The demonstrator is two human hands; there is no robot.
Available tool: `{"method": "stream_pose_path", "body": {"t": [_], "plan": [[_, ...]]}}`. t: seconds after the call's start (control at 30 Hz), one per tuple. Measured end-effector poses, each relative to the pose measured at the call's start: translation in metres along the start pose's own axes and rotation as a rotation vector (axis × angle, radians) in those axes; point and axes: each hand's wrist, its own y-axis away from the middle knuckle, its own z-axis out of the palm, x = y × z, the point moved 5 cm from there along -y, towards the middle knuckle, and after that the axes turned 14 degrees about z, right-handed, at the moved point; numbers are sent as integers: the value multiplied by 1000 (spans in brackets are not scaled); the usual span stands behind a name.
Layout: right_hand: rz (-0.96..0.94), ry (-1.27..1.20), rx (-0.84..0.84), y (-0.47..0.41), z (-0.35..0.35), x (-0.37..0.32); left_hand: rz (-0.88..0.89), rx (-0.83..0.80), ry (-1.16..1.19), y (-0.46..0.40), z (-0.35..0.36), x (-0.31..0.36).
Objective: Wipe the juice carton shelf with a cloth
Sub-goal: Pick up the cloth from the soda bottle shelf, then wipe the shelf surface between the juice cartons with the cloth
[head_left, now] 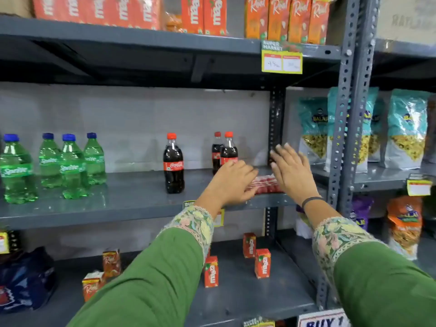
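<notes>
We stand in a small supermarket or grocery shop. At twelve o'clock grey slotted-angle steel shelving (346, 114) carries rows of goods for sale: juice cartons (285, 18) on the top shelf, green Sprite bottles (50, 161) at nine o'clock, cola bottles (173, 164) at the centre, and snack bags (407, 128) at three o'clock. A yellow price tag (281, 58) marked "Super Market" hangs from a shelf edge at one o'clock, and a "BUY 1" offer sign (322, 320) sits at five o'clock.
</notes>
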Motion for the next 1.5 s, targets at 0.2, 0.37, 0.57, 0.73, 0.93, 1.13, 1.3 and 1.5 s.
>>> {"method": "stream_pose_path", "body": {"t": [0.2, 0.37, 0.57, 0.73, 0.93, 1.13, 1.3, 1.5], "plan": [[-40, 12, -156, 44, 41, 46, -134, -97, 123, 7, 44, 18], [28, -114, 152, 68, 34, 40, -228, 126, 186, 20, 27, 23], [25, -411, 246, 163, 44, -16, -200, 396, 243, 149, 28, 74], [55, -756, -194, 254, 99, -119, -714, 239, 549, 309, 49, 94], [449, -1182, -953, 323, 163, -288, -1301, 323, 830, 491, 54, 79], [253, -1110, -1011, 378, 171, -439, -1737, 226, 1037, 644, 89, 40], [-238, -564, -917, 416, 188, -523, -1851, 146, 1061, 707, 108, -12], [-260, -198, -528, 378, 222, -580, -1818, 57, 1136, 735, 145, -62]]}}
